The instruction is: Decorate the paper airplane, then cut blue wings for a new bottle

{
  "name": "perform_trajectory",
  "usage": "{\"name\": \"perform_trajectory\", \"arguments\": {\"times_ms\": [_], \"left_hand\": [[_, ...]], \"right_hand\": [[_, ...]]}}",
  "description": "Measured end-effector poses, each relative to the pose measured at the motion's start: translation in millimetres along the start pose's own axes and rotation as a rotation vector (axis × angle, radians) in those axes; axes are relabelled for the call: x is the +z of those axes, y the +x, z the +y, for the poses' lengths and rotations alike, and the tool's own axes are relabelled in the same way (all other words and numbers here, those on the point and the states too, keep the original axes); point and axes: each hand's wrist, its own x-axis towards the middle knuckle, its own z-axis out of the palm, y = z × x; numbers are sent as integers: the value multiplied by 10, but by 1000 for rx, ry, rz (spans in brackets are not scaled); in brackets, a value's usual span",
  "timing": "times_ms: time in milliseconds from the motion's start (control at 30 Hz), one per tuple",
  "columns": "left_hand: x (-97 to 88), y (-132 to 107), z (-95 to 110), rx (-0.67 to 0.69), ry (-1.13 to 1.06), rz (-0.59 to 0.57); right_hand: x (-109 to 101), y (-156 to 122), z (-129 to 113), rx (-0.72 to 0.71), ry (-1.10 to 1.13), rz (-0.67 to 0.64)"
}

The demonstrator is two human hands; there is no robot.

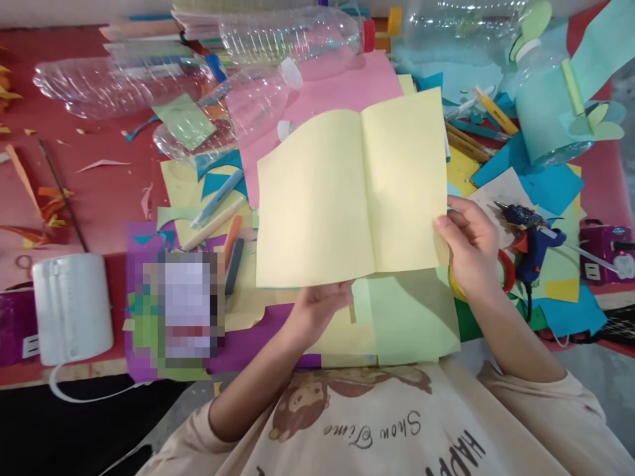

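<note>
A pale yellow sheet of paper [317, 205], creased down its middle, is held up above the table in front of me. My right hand [471, 241] pinches its right edge, thumb on the face toward me and fingers behind. Under the lower edge is my left hand [325, 304], its fingers partly hidden behind the sheet; it appears to support the paper from below. Beneath the sheet lie a light green sheet [414, 317] and a pink sheet [342, 86].
Several clear plastic bottles [292, 36] lie along the back. At right are a blue glue gun [536, 248] with its cord and a bottle wrapped in mint paper [550, 125]. Markers [217, 198], paper scraps and a white case [73, 307] are on the left.
</note>
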Motion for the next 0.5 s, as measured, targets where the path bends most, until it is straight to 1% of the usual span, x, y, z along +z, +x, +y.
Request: {"name": "perform_trajectory", "arguments": {"times_ms": [67,100,133,167,200,233,300,333,367,400,433,467,500], "left_hand": [[-24,-50,-40,54,-46,-147],[-59,-75,-42,88,-87,-192],[-107,-96,-24,57,-127,-264],[-163,-115,18,-49,-137,-353],[-226,-131,82,-131,-121,-459],[-290,-146,167,-174,-77,-584],[-411,-167,375,-213,31,-803],[-461,-171,485,-143,54,-796],[-501,-167,593,-59,91,-727],[-531,-153,691,101,113,-545],[-551,-128,779,296,113,-348],[-563,-90,854,468,122,-85],[-568,-44,915,618,134,178]], "right_hand": [[-2,38,14,-19,16,19],[-3,54,16,-22,20,24],[-8,70,13,-18,20,22],[-20,88,4,-11,19,22],[-40,109,-8,-9,25,25],[-69,137,-25,-11,39,38],[-149,212,-67,0,66,53],[-196,257,-90,16,80,57],[-244,306,-113,58,72,30],[-290,356,-135,107,51,-9],[-332,405,-154,145,25,-51],[-367,450,-169,166,-13,-97],[-393,492,-179,149,-80,-134]]}}
